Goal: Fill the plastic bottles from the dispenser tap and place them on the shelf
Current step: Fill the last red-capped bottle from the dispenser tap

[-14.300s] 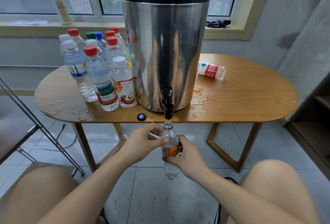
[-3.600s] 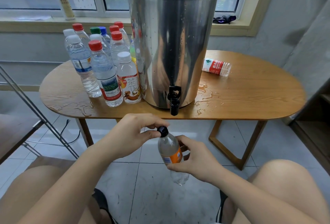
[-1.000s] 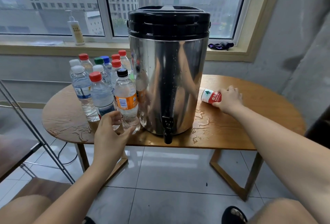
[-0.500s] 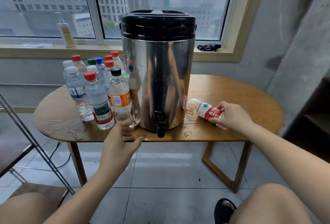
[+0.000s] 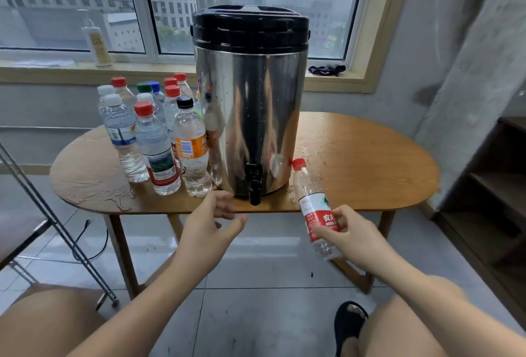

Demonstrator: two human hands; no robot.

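A steel dispenser (image 5: 250,117) with a black lid stands on the wooden table (image 5: 370,163), its black tap (image 5: 254,183) over the front edge. My right hand (image 5: 353,235) grips an empty red-labelled bottle (image 5: 314,205) with a red cap, tilted, in front of the table edge and right of the tap. My left hand (image 5: 209,221) hovers open below the table edge, left of the tap, holding nothing. Several filled capped bottles (image 5: 155,140) stand left of the dispenser, among them an orange-labelled one with a black cap (image 5: 191,147).
Water is spilled on the table around the dispenser. A dark wooden shelf (image 5: 501,185) stands at the right. A metal rack leg (image 5: 57,225) slants at the left. A pump bottle (image 5: 96,40) stands on the windowsill. My knees are at the bottom.
My right hand has lifted the red-labelled bottle off the table and brought it toward me, upright and tilted. My left hand has shifted right, toward the tap.
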